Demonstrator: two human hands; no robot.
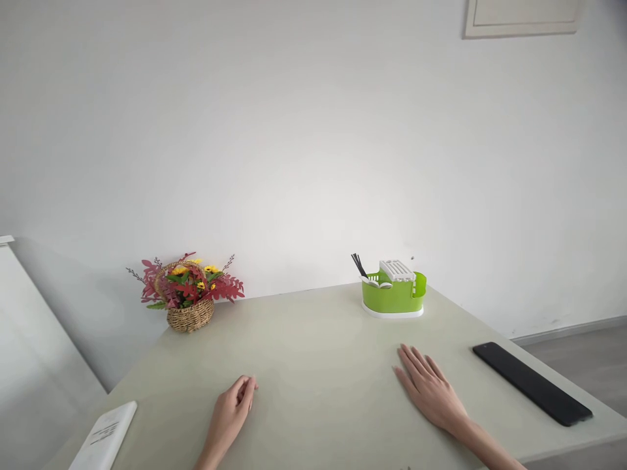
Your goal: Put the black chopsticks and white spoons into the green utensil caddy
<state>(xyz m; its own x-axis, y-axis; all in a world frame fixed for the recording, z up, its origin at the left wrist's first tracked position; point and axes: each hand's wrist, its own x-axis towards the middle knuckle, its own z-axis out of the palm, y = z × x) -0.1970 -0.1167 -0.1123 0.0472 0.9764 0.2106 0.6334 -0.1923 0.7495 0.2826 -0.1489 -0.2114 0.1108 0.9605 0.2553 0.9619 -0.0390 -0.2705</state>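
We rest both hands empty on the pale counter (318,339): left hand (234,406) loosely curled, right hand (428,385) spread flat, green plastic cutlery holder (393,295) at twelve o'clock.

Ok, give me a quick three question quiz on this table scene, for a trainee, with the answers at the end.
1. True or false: the right hand lies flat, palm down, on the table.
2. Which thing stands nearest the wall at the table's left corner? A) the flower basket B) the black flat bar C) the white booklet
3. What colour is the cutlery holder beyond the right hand?

Key
1. True; the fingers are spread and hold nothing.
2. A. The bar lies at the right edge, the booklet at the near left edge beside the left hand, whose fingers are loosely curled.
3. Green, on a white base, with dark sticks poking out.
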